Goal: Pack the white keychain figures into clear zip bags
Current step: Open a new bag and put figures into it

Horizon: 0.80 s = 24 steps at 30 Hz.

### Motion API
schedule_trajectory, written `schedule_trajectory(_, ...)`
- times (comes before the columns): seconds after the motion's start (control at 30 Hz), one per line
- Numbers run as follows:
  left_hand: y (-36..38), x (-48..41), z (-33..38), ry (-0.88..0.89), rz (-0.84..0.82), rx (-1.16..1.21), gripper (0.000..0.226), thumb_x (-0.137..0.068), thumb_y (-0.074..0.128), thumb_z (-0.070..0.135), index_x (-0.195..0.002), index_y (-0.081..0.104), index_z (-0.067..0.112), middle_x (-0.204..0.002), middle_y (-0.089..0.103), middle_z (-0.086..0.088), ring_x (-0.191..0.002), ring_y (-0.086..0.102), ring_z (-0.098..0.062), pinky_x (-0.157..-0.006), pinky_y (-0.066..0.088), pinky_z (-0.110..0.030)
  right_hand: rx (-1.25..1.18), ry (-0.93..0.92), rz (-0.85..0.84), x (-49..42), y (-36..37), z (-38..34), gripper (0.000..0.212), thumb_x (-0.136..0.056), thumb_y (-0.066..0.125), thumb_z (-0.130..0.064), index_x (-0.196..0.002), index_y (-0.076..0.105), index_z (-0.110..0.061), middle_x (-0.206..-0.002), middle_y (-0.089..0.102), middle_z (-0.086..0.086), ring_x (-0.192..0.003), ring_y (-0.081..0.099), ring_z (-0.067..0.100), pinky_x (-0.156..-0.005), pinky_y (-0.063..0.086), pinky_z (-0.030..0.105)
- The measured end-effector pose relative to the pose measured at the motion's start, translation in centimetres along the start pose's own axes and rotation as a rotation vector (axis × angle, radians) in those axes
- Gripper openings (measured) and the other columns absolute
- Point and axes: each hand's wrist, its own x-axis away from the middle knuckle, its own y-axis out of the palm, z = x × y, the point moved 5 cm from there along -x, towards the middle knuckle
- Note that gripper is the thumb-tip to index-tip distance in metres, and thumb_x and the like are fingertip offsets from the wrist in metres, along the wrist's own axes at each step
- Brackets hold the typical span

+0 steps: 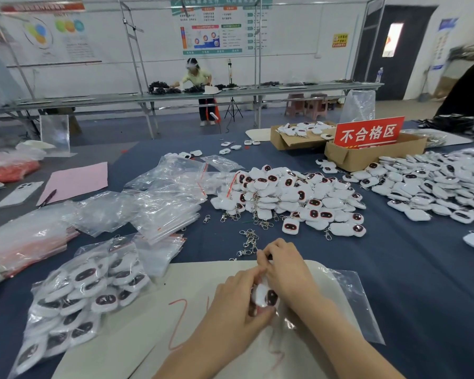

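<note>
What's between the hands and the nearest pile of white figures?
Loose metal clasps on the blue cloth, just beyond the right hand; head view.

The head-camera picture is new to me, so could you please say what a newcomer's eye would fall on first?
The heap of white keychain figures in the middle of the blue table strikes first, with a wider spread at far right. Behind them a bright red sign stands in a cardboard box. Nearest the camera, the left hand and right hand hold one figure at a clear zip bag, with packed bags at left.
</note>
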Motion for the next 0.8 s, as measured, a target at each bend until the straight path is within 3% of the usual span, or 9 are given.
schedule_trajectory(0.2, 0.1, 0.0, 0.1, -0.007, -0.011, 0.106, 0.060, -0.090, 0.055, 0.037, -0.127, 0.028, 0.075, -0.118, 0.050, 0.027, -0.113, 0.049, -0.001, -0.100, 0.044, -0.029, 0.040, 0.008, -0.029, -0.2, -0.4, -0.2, 0.026, -0.101, 0.046, -0.027, -0.076, 0.042, -0.023, -0.093, 0.050, -0.002, -0.094, 0.046, 0.023, -0.083, 0.037, 0.031)
schedule_trajectory(0.3, 0.1, -0.2, -0.5, -0.050, 0.013, 0.236, 0.054, -0.091, 0.054, 0.023, -0.131, 0.045, 0.059, -0.111, 0.061, 0.022, -0.089, 0.063, -0.004, -0.087, 0.055, -0.034, 0.053, 0.022, -0.062, -0.6, -0.9, -0.4, 0.026, -0.106, 0.034, -0.031, -0.090, 0.047, -0.015, -0.099, 0.053, 0.007, -0.098, 0.051, 0.026, -0.087, 0.040, 0.036)
schedule_trajectory(0.37, 0.1, -0.4, -0.6, -0.076, 0.058, 0.323, 0.046, -0.089, 0.054, 0.024, -0.126, 0.054, 0.052, -0.106, 0.064, 0.021, -0.073, 0.061, -0.008, -0.077, 0.056, -0.036, 0.047, 0.040, -0.079, -0.7, -1.0, -0.6, 0.033, -0.108, 0.032, -0.035, -0.097, 0.052, -0.011, -0.104, 0.055, 0.008, -0.102, 0.051, 0.027, -0.090, 0.041, 0.038)
schedule_trajectory(0.47, 0.4, -0.8, -0.6, -0.097, 0.080, 0.354, 0.039, -0.087, 0.065, 0.034, -0.122, 0.056, 0.049, -0.104, 0.062, 0.024, -0.075, 0.058, -0.001, -0.076, 0.053, -0.022, -0.009, 0.091, -0.052, -0.5, -1.1, -0.9, 0.036, -0.107, 0.034, -0.041, -0.096, 0.055, -0.014, -0.105, 0.057, 0.003, -0.103, 0.051, 0.024, -0.092, 0.041, 0.039)
schedule_trajectory(0.53, 0.8, -1.0, -0.4, -0.092, 0.075, 0.319, 0.038, -0.091, 0.064, 0.026, -0.122, 0.054, 0.046, -0.098, 0.060, 0.023, -0.073, 0.057, 0.000, -0.072, 0.046, -0.014, -0.055, 0.094, -0.046, -0.4, -1.1, -1.0, 0.035, -0.106, 0.034, -0.043, -0.084, 0.050, -0.021, -0.099, 0.056, -0.001, -0.097, 0.053, 0.022, -0.090, 0.042, 0.039)
schedule_trajectory(0.73, 0.6, -1.1, -0.4, -0.124, 0.075, 0.321, 0.049, -0.096, 0.054, 0.014, -0.113, 0.049, 0.059, -0.079, 0.064, 0.017, -0.059, 0.053, -0.001, -0.062, 0.044, -0.015, -0.184, 0.048, -0.006, -0.2, -1.1, -0.7, 0.037, -0.104, 0.038, -0.049, -0.074, 0.046, -0.029, -0.084, 0.057, -0.007, -0.086, 0.055, 0.016, -0.086, 0.043, 0.038)
schedule_trajectory(0.8, 0.4, -1.2, -0.4, -0.104, 0.040, 0.302, 0.046, -0.094, 0.053, 0.022, -0.115, 0.047, 0.062, -0.077, 0.066, 0.012, -0.060, 0.056, -0.005, -0.064, 0.047, -0.020, -0.187, 0.048, -0.009, -0.2, -1.1, -0.5, 0.036, -0.103, 0.040, -0.050, -0.074, 0.048, -0.029, -0.082, 0.058, -0.009, -0.083, 0.055, 0.013, -0.085, 0.044, 0.037)
